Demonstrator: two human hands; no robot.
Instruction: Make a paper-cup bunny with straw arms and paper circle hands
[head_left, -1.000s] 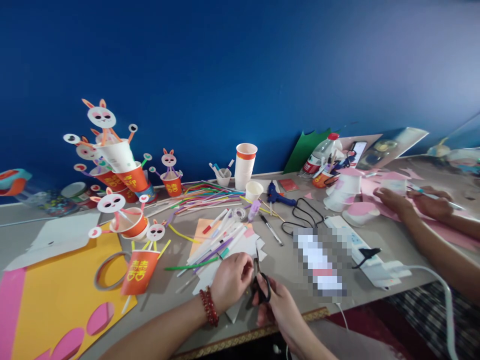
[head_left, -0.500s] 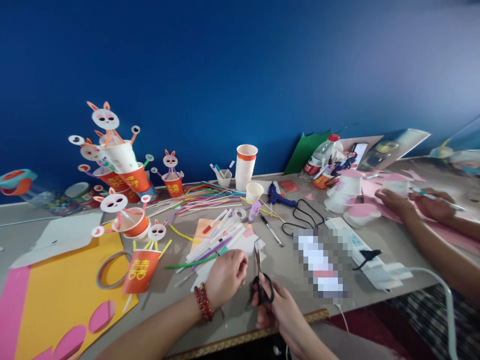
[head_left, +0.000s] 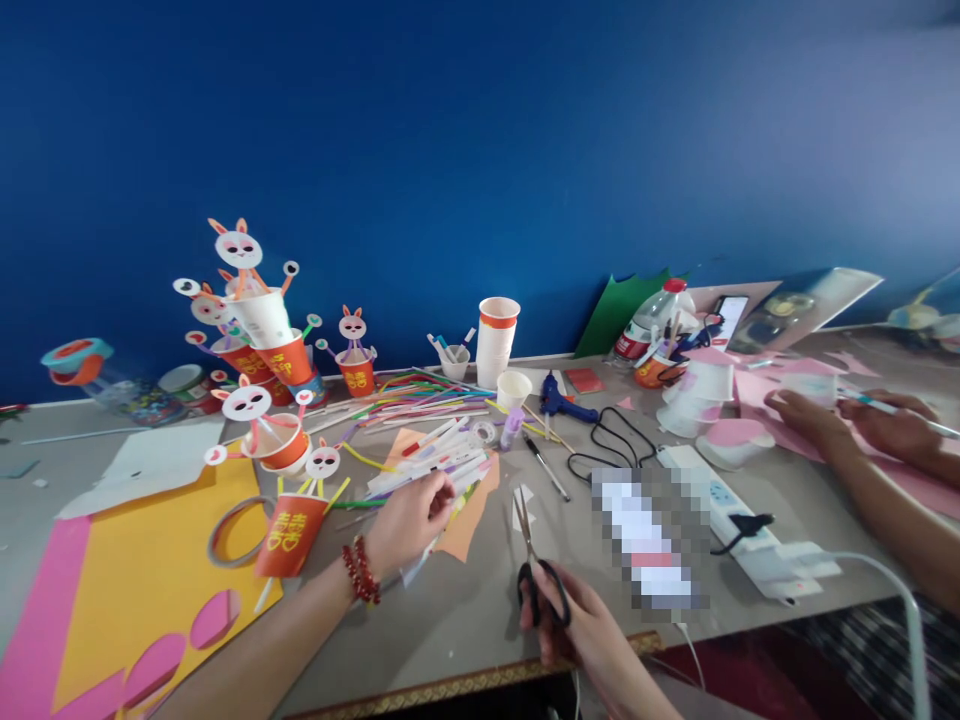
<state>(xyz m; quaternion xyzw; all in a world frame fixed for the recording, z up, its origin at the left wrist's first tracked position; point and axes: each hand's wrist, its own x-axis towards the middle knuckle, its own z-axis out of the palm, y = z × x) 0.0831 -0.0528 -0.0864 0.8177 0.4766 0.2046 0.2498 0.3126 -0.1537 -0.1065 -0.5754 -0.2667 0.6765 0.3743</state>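
Observation:
My right hand is closed around the black handles of a pair of scissors. The blades point away from me with their tips slightly apart, over a small white paper scrap. My left hand, with a red bead bracelet at the wrist, is over the near end of a heap of white markers. Its fingers are curled; anything they hold is hidden. Orange paper lies just right of that hand. Left of it, a red paper cup with a rabbit head leans on yellow card.
More rabbit cups stand at the left. Behind the markers are coloured pipe cleaners, a tall cup stack and a blue glue gun. A power strip lies to the right, near another person's hands working with pink paper.
My left hand has moved left and slightly away from me, and white paper has shifted, baring more orange paper. The scissors stay in my right hand. The view has turned slightly left.

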